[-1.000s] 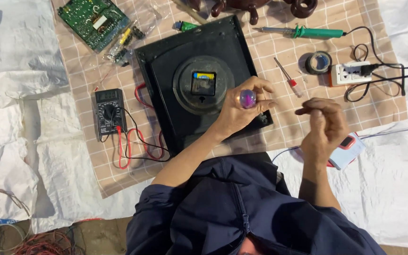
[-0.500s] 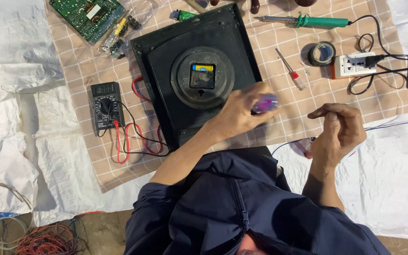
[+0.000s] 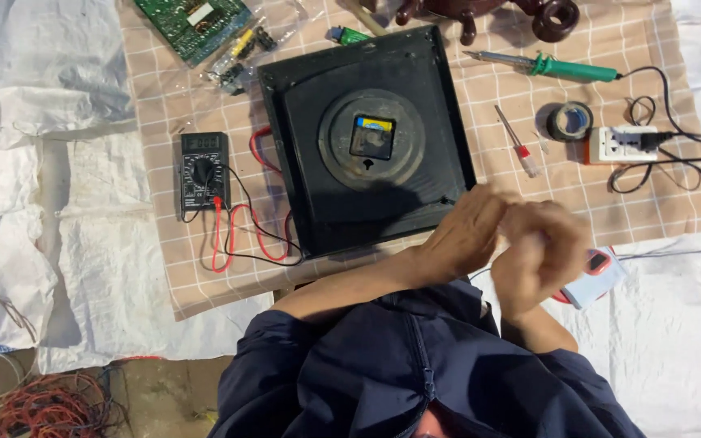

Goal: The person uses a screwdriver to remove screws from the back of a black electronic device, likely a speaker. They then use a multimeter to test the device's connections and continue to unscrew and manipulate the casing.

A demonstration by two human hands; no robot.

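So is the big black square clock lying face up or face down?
Face down. The black square clock lies flat on the checked cloth, with its round back plate and small movement box facing up.
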